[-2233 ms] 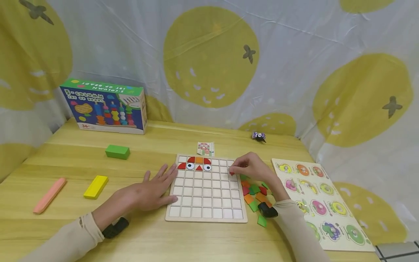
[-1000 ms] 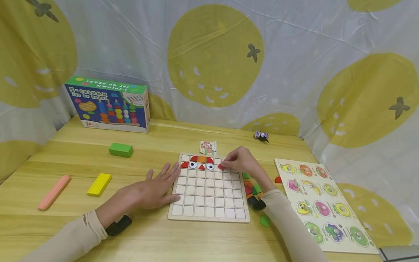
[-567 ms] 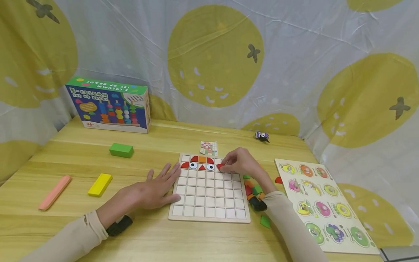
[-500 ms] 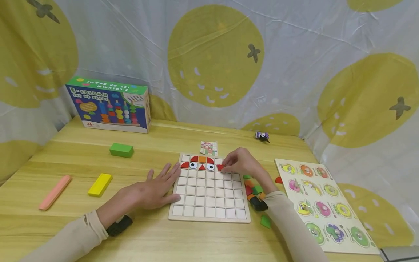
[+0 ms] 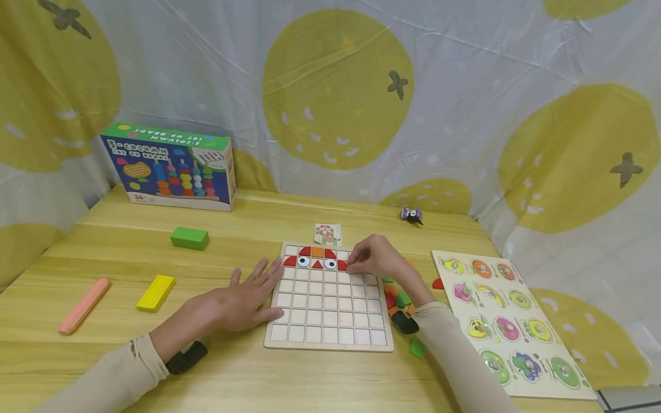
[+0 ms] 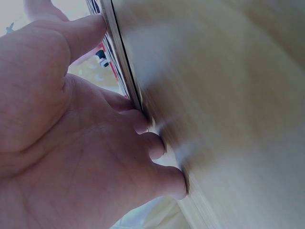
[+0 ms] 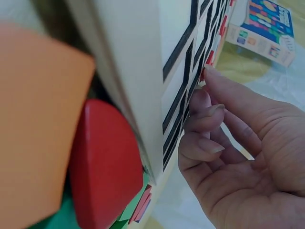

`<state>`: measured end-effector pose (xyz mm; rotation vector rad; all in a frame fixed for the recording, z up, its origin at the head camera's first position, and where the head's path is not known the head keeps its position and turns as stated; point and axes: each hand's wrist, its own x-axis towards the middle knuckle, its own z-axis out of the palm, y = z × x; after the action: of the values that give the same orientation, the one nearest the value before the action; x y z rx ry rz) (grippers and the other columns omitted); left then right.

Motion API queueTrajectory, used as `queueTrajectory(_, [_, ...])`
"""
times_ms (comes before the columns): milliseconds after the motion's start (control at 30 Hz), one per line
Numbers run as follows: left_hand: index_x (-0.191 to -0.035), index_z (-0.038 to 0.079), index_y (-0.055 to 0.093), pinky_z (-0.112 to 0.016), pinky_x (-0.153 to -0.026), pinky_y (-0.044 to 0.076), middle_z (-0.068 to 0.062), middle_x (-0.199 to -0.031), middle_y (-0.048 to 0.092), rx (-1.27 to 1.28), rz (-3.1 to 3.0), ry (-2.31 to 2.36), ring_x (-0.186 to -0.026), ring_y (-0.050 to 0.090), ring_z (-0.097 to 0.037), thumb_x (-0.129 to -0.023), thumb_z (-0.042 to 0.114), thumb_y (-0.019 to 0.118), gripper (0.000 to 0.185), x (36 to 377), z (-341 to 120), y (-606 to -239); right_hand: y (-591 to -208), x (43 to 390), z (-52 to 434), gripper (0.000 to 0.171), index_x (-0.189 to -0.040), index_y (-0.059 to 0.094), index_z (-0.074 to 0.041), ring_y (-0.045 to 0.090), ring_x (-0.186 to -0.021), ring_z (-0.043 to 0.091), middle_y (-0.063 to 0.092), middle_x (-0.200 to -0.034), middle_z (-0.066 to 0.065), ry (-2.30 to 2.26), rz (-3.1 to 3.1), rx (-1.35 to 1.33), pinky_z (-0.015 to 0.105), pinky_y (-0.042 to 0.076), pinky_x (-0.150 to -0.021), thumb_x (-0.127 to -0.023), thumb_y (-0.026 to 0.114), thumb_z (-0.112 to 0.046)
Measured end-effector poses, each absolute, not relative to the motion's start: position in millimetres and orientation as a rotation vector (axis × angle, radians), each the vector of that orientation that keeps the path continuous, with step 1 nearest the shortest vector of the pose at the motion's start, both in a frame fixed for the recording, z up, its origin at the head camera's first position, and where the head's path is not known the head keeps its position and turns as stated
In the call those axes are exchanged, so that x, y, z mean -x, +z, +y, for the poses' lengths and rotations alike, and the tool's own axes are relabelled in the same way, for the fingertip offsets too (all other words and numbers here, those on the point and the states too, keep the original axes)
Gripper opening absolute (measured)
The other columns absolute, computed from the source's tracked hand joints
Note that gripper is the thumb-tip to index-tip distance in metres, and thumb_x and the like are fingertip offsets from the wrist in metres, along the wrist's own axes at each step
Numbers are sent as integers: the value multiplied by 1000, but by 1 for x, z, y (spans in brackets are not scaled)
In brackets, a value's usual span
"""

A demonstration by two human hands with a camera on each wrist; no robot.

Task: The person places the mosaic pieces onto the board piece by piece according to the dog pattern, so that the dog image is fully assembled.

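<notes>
Grid board (image 5: 328, 321) lay flat on wooden table (image 5: 248, 223), top two rows partly filled: red curved tiles, one orange square, two eye tiles, a small red triangle.

Left hand (image 5: 242, 298): fingers straight and spread, laid flat on the table with tips against the board's left edge; held nothing.

Right hand (image 5: 377, 259): fingers curled down, tips pressed on red tile (image 5: 342, 265) in the second row, just right of the right eye tile. Could not tell from the wrist view whether the tile sat fully in its cell.

Loose tiles (image 5: 397, 301) heaped just beside the board's right edge, partly under the right forearm.

Risks, as judged:
- tile left cocked on a cell border if pressed off-square; would rock or pop out on release.
- neighbouring eye tile nudged by a fingertip sliding sideways.
- heap scattered by the forearm on withdrawal.
- board skidded if the left hand's bracing slackened.
</notes>
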<state>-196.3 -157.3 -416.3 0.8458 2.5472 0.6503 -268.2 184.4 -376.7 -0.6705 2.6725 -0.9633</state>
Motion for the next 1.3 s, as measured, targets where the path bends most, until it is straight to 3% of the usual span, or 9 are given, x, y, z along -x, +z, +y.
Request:
queueTrajectory(267, [-173,5,9,-81,-121,-4,-12,-182,-5,-816,2582,591,-167,-8,-39,-101,81,44,110,199,-157,-422,-371,264,203,8,-100,84,-7,66,-73,13,79,-88,0,-1007,2694,694,28,55,-69,-95,85,-14])
queueTrajectory(533, [-173,5,7,-81,-121,-5,-12,-182,-6,-808,2563,621,-166,-9,-40,-108,64,51,98,193,-155,-411,-362,257,246,20,-113,82,-3,68,-76,19,79,-95,2,-1011,2731,664,29,54,-69,-98,82,-16])
queueTrajectory(633, [-173,4,8,-81,-121,-5,-13,-182,-6,-809,2566,620,-166,-9,-41,-108,65,51,99,194,-156,-412,-362,258,261,23,-115,82,-3,69,-80,22,79,-98,3,-1002,2737,633,31,54,-70,-98,83,-17])
queueTrajectory(800, [-173,4,8,-83,-119,-6,-13,-182,-6,-834,2565,625,-166,-9,-42,-107,67,51,101,196,-157,-416,-366,257,281,22,-113,81,1,70,-81,22,77,-95,6,-1000,2745,643,29,57,-74,-94,85,-9])
queueTrajectory(1300, [-173,1,8,-85,-115,-10,-18,-181,-6,-871,2506,704,-164,-10,-48,-108,65,50,100,192,-156,-405,-378,257,302,21,-107,80,4,51,-71,20,59,-78,7,-1017,2621,540,26,44,-63,-88,88,0])
